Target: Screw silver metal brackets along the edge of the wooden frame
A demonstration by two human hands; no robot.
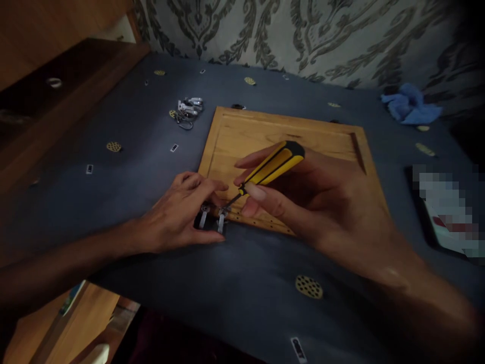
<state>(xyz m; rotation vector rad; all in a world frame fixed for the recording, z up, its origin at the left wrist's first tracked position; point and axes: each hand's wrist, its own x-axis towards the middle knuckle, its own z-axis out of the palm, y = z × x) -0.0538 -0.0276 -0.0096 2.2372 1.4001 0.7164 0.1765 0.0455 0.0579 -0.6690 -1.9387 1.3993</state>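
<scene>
In my right hand [322, 202] is a screwdriver [273, 164] with a yellow and black handle, pinched between thumb and fingers and tilted. Its dark shaft runs down left to a small metal hook [221, 222] on the front edge of a wooden board [250, 126]. Curled round the board's near left corner, my left hand [185, 210] has its thumb and fingers about this metal hook. A second metal hook [203, 216] sits beside it, closer to the palm. Several small holes run along the board's edge. The exact contact at the screwdriver's tip is too small to make out.
Several loose metal hooks [189, 108] lie in a pile behind the board's left side. A crumpled blue cloth [411, 103] rests at the back right, and a phone [447, 212] lies at the right. A patterned dark cloth [242, 283] covers the table.
</scene>
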